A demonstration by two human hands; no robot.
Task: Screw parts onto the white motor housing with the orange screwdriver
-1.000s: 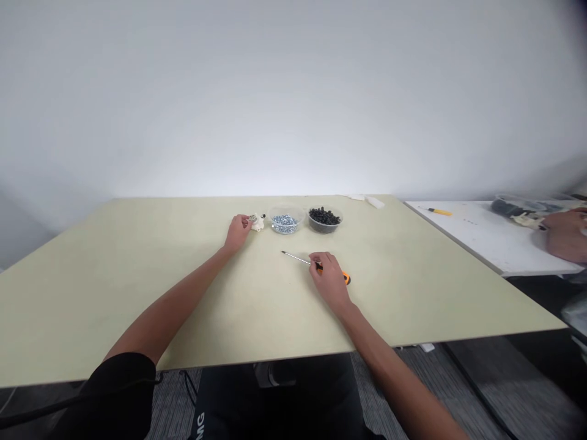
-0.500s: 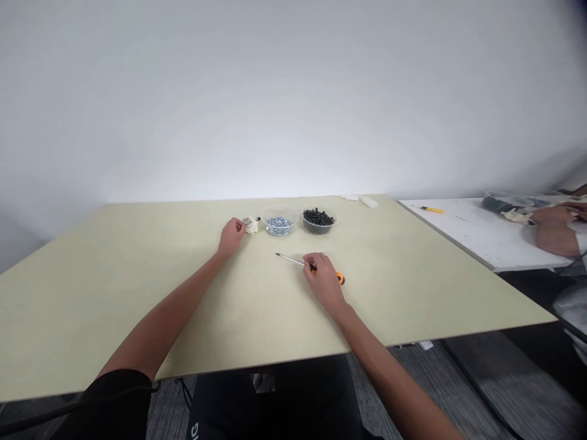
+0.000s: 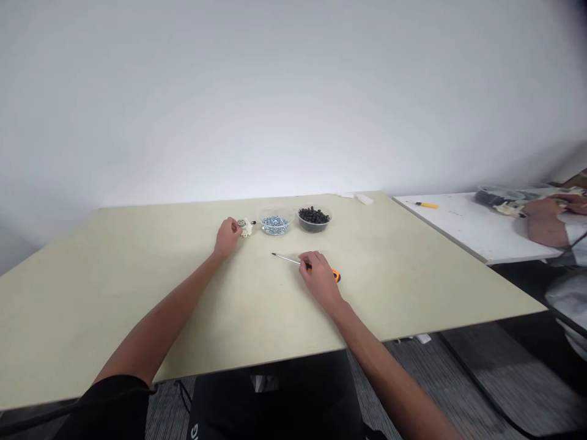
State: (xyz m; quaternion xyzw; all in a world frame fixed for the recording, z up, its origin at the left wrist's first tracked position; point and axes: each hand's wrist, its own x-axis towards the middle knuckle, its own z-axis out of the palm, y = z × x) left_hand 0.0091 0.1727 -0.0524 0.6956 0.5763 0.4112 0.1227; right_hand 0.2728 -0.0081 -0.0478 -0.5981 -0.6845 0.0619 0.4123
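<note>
On table (image 3: 243,324) | bowl (image 3: 277,212): metallic bits (image 3: 275,225) | tub (image 3: 314,228): black pieces (image 3: 313,215) | right hand (image 3: 318,278) grasps screwdriver (image 3: 336,275) | left hand (image 3: 227,237) unclear

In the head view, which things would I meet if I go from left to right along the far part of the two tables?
Left hand, cream-coloured part, bowl of silvery pieces, bowl of black pieces, small white block, yellow-handled tool.

Orange-and-black screwdriver handle (image 3: 336,275).
</note>
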